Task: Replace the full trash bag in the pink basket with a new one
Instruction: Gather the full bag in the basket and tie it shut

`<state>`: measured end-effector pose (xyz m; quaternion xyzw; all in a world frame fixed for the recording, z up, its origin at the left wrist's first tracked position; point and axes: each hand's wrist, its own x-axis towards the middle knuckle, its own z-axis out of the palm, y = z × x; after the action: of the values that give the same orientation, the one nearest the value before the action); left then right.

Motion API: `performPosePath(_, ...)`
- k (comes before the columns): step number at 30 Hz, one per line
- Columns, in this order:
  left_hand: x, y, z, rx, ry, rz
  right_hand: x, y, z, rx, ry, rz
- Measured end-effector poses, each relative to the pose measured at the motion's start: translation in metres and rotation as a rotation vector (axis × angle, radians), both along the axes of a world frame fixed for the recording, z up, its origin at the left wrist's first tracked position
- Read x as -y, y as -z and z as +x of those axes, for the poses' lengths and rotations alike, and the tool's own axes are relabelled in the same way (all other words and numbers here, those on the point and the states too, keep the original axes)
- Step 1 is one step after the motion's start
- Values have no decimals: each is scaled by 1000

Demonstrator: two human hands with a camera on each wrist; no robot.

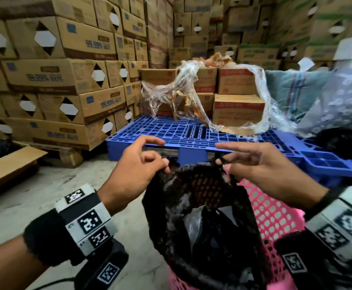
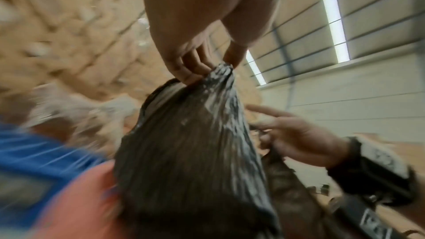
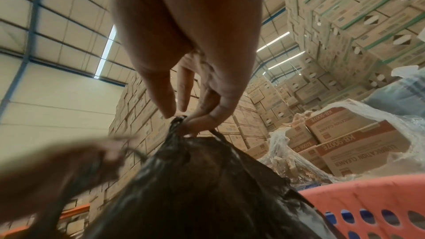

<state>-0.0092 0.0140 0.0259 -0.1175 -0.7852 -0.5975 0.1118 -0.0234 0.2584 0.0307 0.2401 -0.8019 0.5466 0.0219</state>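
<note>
Left hand (image 1: 138,164): pinches near-left rim of the bag (image 1: 200,222).
Right hand (image 1: 260,166): pinches opposite rim; index finger straight.
Bag: hangs below both hands, inside the basket (image 1: 275,214); exit is straight up.

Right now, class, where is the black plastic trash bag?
In the head view, the black plastic trash bag sits in the pink perforated basket before the blue pallet, its top corners pinched by the left hand and right hand.

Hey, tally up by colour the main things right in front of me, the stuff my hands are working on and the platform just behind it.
Black: 1, the trash bag, pinched at its top edge by the left hand and the right hand.
Pink: 1, the basket that holds the bag.
Blue: 1, the plastic pallet behind the basket.
Total: 3.
</note>
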Motion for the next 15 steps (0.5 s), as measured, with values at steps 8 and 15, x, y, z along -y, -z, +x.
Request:
performPosePath(8, -66, -72, -6, -378, 312, -386, 2, -10, 16, -205, -85, 110)
performPosePath(15, -67, -29, -38, -61, 694, -588, -12, -14, 44, -273, -164, 194)
